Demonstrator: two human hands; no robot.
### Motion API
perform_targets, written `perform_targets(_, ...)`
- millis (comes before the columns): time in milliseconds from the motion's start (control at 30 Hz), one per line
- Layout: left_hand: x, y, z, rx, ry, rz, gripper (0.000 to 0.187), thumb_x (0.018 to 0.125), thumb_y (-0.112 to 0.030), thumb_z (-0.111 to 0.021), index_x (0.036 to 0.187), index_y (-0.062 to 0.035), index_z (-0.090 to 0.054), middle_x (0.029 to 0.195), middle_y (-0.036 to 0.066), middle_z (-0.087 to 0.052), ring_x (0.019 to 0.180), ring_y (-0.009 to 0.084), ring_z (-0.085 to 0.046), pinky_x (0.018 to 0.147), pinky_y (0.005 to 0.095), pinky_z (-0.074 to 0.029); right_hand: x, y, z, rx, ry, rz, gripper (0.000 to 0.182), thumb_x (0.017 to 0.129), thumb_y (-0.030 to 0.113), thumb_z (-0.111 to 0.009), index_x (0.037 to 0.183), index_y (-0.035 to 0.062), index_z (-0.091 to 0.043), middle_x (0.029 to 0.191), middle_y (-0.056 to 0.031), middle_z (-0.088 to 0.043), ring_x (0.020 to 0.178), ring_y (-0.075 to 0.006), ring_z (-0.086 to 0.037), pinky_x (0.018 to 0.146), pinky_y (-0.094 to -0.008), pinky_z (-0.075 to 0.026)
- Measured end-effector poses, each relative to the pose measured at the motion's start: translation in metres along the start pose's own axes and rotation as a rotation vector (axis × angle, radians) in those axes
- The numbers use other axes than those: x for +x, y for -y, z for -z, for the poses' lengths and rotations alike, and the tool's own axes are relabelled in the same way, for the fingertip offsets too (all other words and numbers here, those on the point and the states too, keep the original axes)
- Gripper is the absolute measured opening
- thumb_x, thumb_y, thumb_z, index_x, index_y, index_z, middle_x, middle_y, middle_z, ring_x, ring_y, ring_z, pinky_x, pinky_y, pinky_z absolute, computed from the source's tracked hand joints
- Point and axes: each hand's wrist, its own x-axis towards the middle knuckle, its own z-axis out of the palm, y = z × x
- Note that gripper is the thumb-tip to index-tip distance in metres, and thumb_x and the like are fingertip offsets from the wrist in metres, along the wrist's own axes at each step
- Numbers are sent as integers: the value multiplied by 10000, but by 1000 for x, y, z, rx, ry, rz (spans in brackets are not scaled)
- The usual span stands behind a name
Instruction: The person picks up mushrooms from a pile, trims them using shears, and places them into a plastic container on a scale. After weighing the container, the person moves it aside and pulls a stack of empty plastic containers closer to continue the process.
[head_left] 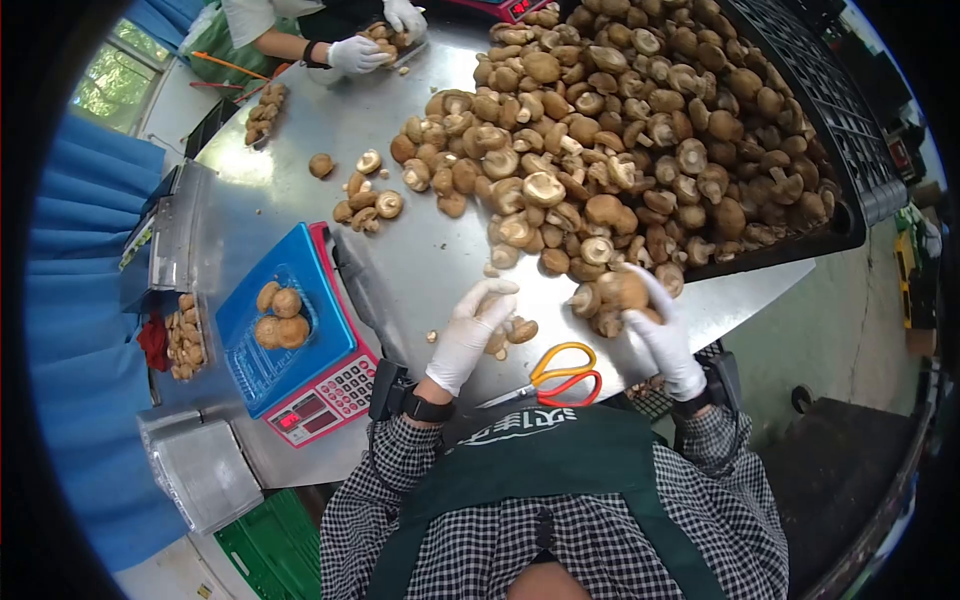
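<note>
My left hand [472,335], in a white glove, hovers over the steel table with its fingers bent and slightly apart; no mushroom shows between them. Just beside it on the table lie a few loose mushrooms [522,330] and stem bits. At the near edge of the big mushroom pile [610,150], my right hand [665,335], also gloved, has its thumb and fingers around brown-capped mushrooms [632,290]. Part of that grip is hidden and blurred. Scissors [565,375] with orange and red handles lie between my hands, close to my apron.
A blue-topped scale [290,330] at left carries a clear tray of mushrooms [282,322]. Further left are a filled tray [186,340] and stacked clear trays [200,470]. A black crate [830,110] lies tipped behind the pile. Across the table, a co-worker's gloved hands [358,54] handle mushrooms.
</note>
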Motion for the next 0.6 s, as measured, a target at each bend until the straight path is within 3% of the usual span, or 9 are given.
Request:
perform_targets(67, 13, 15, -10, 131, -12, -46, 231, 901, -185, -623, 1095, -62, -602, 940, 52, -614, 855, 149, -601, 743, 286, -492, -15, -25, 38, 14, -110, -95, 573, 844, 149, -685, 1356, 10, -469, 1233, -96, -582, 1087, -167, -565, 956, -289, -452)
perform_targets(133, 27, 25, -28, 720, -10, -566, 288, 835, -194, -681, 1083, -72, -602, 959, 79, -611, 898, 216, -614, 804, 319, -492, -30, -22, 47, 68, -178, -130, 585, 855, 154, -678, 1367, -15, -450, 1218, -101, -593, 1011, -147, -595, 889, -253, -482)
perform_targets(167, 33, 26, -40, 787, -5, -563, 377, 765, -235, -731, 1084, -84, -598, 976, 108, -608, 926, 277, -616, 815, 359, -492, -35, -23, 49, 106, -178, -159, 586, 855, 154, -680, 1367, -15, -450, 1219, -102, -593, 1011, -146, -596, 892, -255, -482)
perform_targets(300, 49, 24, -76, 1185, 53, -601, 487, 714, -293, -765, 1127, -109, -584, 988, 112, -623, 938, 303, -616, 778, 392, -500, -45, -26, 49, 25, -222, -250, 583, 852, 154, -684, 1365, -5, -458, 1228, -100, -590, 1071, -150, -571, 941, -271, -455)
perform_targets(400, 60, 47, -72, 1028, 2, -712, 448, 723, -270, -758, 1107, -103, -599, 976, 121, -639, 920, 298, -628, 783, 387, -506, -49, -29, 47, 28, -164, -163, 577, 851, 158, -687, 1363, 10, -468, 1239, -94, -585, 1134, -156, -537, 993, -285, -414)
perform_targets(433, 59, 51, -69, 964, -10, -663, 408, 742, -244, -741, 1099, -95, -613, 994, 138, -651, 918, 304, -637, 786, 388, -512, -50, -34, 49, 45, -151, -184, 569, 849, 153, -689, 1361, 24, -477, 1256, -89, -577, 1175, -165, -512, 1025, -290, -382)
perform_targets(533, 54, 46, -58, 558, 55, -428, 338, 855, -258, -665, 1120, -53, -614, 921, 85, -673, 785, 180, -641, 694, 303, -515, -50, -33, 48, 254, -60, -218, 611, 867, 277, -678, 1371, 10, -457, 1199, -84, -593, 1067, -145, -557, 976, -289, -425)
perform_targets(567, 51, 39, -52, 560, 52, -432, 338, 855, -258, -665, 1120, -53, -614, 921, 85, -673, 785, 180, -641, 694, 303, -515, -49, -32, 49, 254, -58, -213, 611, 867, 277, -678, 1371, 10, -457, 1199, -84, -593, 1067, -145, -557, 976, -289, -425)
perform_targets(600, 44, 27, -46, 297, 109, -159, 334, 879, -266, -638, 1124, -41, -614, 885, 67, -666, 737, 133, -612, 648, 259, -490, -46, -31, 48, 386, 33, -208, 661, 859, 354, -674, 1376, 8, -449, 1187, -81, -592, 1035, -141, -563, 964, -288, -430)
